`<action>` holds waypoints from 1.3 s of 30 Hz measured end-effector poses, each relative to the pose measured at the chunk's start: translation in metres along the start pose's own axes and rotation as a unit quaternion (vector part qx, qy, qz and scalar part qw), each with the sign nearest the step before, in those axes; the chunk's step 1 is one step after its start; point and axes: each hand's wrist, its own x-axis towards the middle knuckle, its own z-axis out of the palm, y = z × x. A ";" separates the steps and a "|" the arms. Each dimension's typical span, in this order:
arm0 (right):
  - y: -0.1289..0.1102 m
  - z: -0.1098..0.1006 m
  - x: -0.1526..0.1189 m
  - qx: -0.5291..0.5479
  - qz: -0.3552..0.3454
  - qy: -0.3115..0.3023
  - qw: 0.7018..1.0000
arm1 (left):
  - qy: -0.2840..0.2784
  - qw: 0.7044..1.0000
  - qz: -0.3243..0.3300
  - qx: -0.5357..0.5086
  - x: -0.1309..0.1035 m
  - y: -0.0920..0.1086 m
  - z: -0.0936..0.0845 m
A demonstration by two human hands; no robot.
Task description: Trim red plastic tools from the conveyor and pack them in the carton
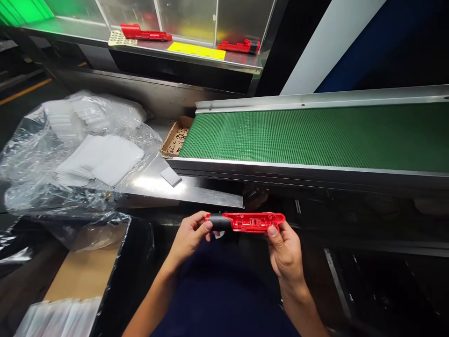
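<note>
Between my two hands I hold a red plastic housing half [254, 223] with a black grip section at its left end, level and with its ribbed hollow inside facing up. My left hand [191, 236] is closed around the black end, thumb on top. At the rounded red end, my right hand [286, 250] pinches the edge with the thumb in front and fingers behind. The part is in the air in front of my body, below the metal table edge. Some of the fingers are hidden behind it.
A green conveyor belt [308, 138] runs off to the right. Left of it stand a cardboard tray [172, 140] of tiny dark bits and a stack of white sheets [105, 157] in clear plastic. Red parts [147, 34] and yellow labels [196, 50] lie on the shelf. An open carton [86, 271] is lower left.
</note>
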 end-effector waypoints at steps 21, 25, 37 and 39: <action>-0.044 0.010 0.038 -0.202 -0.221 -0.233 0.925 | -0.196 0.888 -0.099 -0.404 0.002 -0.015 0.020; -0.057 0.016 0.061 -0.237 -0.144 -0.346 0.896 | -0.251 0.875 -0.157 -0.384 -0.003 -0.019 0.023; -0.064 0.028 0.074 -0.206 0.023 -0.515 0.832 | -0.279 0.870 -0.224 -0.340 -0.007 -0.018 0.026; -0.065 0.030 0.075 -0.195 0.046 -0.530 0.824 | -0.291 0.869 -0.229 -0.329 -0.006 -0.018 0.026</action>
